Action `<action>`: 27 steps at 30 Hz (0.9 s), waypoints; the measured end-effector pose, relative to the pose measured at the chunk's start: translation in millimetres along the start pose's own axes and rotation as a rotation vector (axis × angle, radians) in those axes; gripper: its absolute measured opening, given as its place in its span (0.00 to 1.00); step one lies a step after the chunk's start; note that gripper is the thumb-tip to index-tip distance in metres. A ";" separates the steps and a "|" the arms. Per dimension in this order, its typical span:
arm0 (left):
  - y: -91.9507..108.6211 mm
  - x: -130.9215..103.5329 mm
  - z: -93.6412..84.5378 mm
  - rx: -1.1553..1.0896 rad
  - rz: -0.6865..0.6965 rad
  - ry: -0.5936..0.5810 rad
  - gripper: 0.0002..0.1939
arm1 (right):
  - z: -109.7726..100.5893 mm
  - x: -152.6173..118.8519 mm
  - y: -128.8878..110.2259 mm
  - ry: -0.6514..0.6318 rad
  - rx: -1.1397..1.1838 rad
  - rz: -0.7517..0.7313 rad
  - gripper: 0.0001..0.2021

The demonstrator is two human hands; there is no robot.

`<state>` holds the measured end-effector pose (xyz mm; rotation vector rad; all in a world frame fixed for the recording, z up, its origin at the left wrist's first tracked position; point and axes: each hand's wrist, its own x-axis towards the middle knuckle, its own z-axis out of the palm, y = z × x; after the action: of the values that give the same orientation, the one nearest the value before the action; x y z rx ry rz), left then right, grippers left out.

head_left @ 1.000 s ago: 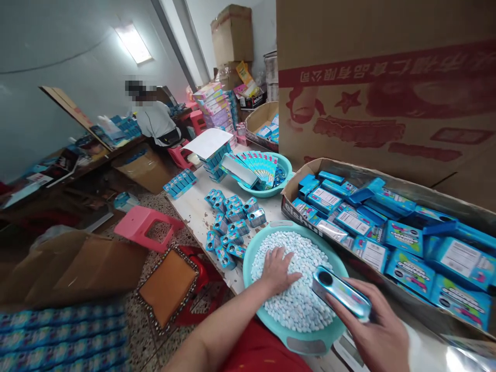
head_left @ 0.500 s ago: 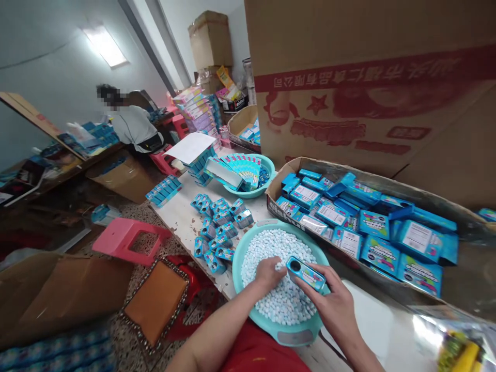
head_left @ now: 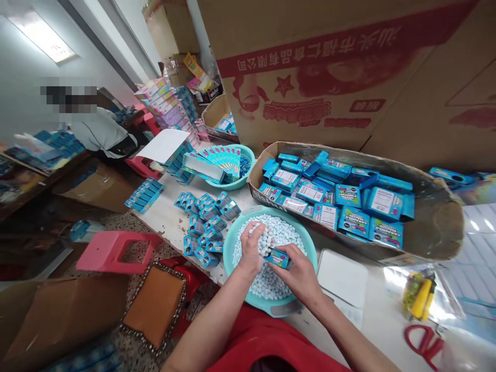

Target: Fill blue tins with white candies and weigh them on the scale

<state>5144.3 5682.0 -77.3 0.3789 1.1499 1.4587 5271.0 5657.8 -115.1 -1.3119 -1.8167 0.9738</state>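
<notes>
A turquoise basin [head_left: 228, 248] holds a heap of small pale blue and white candies [head_left: 271, 289]. Over the heap, my left hand [head_left: 251, 248] is cupped around a clump of these candies. Close beside it, my right hand [head_left: 300, 271] grips a small blue box [head_left: 278, 258] by its sides, with the box's left end at the candies in my left hand. Several small blue boxes with dark round openings [head_left: 209, 227] stand on the table left of the basin.
A long carton [head_left: 437, 227] of blue boxes lies behind the basin. Further back is a second turquoise basin [head_left: 251, 153] with fanned cards. A white scale [head_left: 343, 276], yellow cutters [head_left: 423, 297] and red scissors [head_left: 424, 343] lie at right. A person [head_left: 96, 129] sits at far left.
My left hand has risen from the heap with candies and come against the box. My right hand has tilted the box toward it. The camera view has shifted right.
</notes>
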 end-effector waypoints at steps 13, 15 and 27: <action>-2.5 9.0 2.3 0.018 0.098 0.115 0.13 | -4.7 8.0 -10.8 0.060 -0.033 -0.056 0.11; -2.6 8.2 2.7 0.010 0.082 0.104 0.13 | -5.6 8.8 -11.4 0.057 -0.032 -0.054 0.10; -3.4 9.3 6.5 0.073 0.166 0.090 0.13 | -4.4 12.2 -15.4 0.023 0.013 0.020 0.12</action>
<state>5148.8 5692.5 -80.6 0.4728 1.2703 1.5945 5264.7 5667.1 -98.3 -1.3307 -1.7800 0.9758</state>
